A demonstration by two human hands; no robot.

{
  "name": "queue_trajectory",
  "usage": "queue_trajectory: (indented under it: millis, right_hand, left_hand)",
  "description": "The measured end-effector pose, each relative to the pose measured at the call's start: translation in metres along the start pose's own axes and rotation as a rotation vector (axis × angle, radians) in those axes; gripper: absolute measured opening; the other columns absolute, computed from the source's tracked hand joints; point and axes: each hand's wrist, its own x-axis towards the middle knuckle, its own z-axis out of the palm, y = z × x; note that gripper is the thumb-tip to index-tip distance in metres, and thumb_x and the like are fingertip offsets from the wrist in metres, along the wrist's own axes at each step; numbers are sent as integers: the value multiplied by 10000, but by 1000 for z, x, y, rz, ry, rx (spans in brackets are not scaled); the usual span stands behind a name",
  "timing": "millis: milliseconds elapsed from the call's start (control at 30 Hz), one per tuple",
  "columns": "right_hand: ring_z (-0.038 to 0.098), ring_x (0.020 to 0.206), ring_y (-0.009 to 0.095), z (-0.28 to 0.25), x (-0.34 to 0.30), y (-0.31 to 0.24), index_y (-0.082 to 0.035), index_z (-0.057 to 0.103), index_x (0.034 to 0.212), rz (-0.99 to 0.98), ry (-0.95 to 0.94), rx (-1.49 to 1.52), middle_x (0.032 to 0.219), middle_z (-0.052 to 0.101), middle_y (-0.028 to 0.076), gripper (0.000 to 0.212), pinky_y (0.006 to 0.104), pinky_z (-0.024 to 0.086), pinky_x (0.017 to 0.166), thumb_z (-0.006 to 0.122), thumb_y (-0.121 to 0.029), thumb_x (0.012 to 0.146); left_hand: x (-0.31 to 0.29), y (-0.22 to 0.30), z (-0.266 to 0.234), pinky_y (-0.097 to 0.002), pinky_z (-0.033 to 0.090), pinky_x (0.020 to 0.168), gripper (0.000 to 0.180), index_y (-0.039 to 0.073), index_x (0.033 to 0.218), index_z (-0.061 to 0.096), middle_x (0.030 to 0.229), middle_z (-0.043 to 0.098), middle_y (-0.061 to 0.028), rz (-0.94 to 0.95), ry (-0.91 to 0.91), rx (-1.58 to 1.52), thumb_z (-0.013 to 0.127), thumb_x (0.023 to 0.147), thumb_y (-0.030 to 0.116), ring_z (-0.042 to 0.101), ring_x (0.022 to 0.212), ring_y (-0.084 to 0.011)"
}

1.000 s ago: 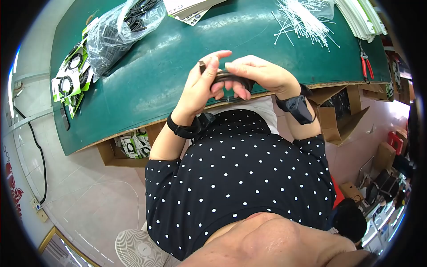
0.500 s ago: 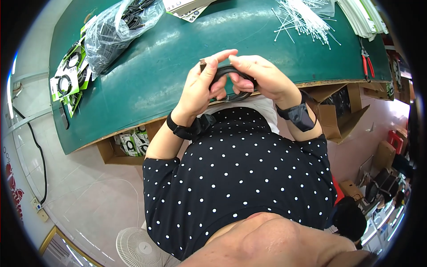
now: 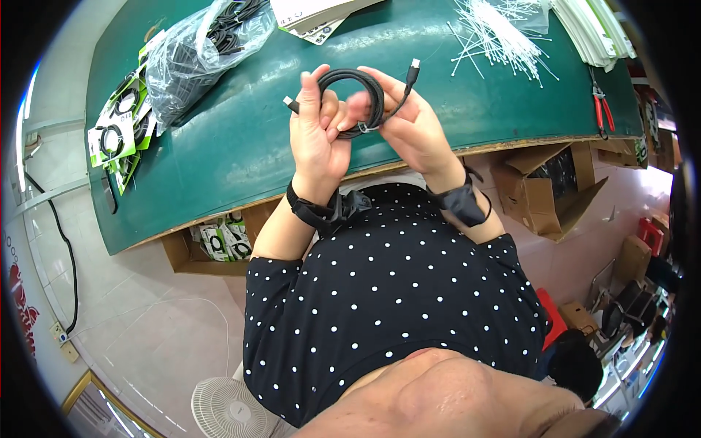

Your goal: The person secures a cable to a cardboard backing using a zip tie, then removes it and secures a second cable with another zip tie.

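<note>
A black braided cable (image 3: 374, 95) is wound into a ring between my hands, above the near part of the green table. One metal-tipped plug (image 3: 413, 71) sticks up at the ring's right; the other plug (image 3: 290, 104) juts out past my left hand. My left hand (image 3: 319, 139) closes on the left side of the ring, its thumb raised along the coil. My right hand (image 3: 412, 124) grips the right side, fingers behind the coil. A small clear tie piece (image 3: 363, 128) shows at the bottom of the ring.
On the green table (image 3: 241, 153) lie a clear bag of black cables (image 3: 182, 80), carded cables (image 3: 117, 139), white cable ties (image 3: 504, 36), stacked cards (image 3: 591, 33) and red-handled cutters (image 3: 602, 109). Open cardboard boxes (image 3: 522, 190) stand below the edge. A fan (image 3: 228, 407) is at lower left.
The cable ring has been lifted and turned to face upward, so its round opening and both plugs now show. My right hand has moved left and lower, and its fingers have opened out somewhat.
</note>
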Motion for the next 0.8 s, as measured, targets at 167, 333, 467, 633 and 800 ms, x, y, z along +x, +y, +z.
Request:
queue_trajectory:
  millis: [167,333,467,633,800]
  right_hand:
    - [491,699,122,-11,6,8,39,528,1188,-93,63,-490,774,503,15,433,242,408,676,563,-323,952]
    - [397,601,83,-12,12,0,15,572,1047,24,80,-474,667,395,-36,275,231,349,575,522,-247,983]
    - [387,596,82,-14,11,-8,10,581,1000,81,28,-438,650,382,-39,289,236,339,572,503,-268,991]
    - [377,597,83,-11,16,-13,7,583,991,93,-17,-479,642,371,-41,344,243,340,580,450,-310,1009]
    - [378,608,89,-8,15,-5,17,587,1012,86,29,-455,640,359,-42,436,240,345,596,380,-366,1025]
  left_hand:
    - [-1,-12,-2,-198,277,454,293,3,1091,569,564,328,65,15,11,154,509,988,271,277,456,-35]
    - [-2,-2,-7,-204,274,446,276,-5,1065,582,566,330,67,-53,-89,195,508,989,250,280,459,-33]
    - [-3,0,-8,-205,270,439,271,-5,1054,589,564,324,69,-87,-113,138,502,992,245,278,459,-29]
    - [-2,-1,-8,-204,262,431,259,-1,1041,592,558,319,71,-93,-121,101,510,988,239,275,453,-27]
    - [0,1,-8,-204,257,423,234,5,1015,591,555,315,73,-128,-115,132,540,973,229,271,445,-25]
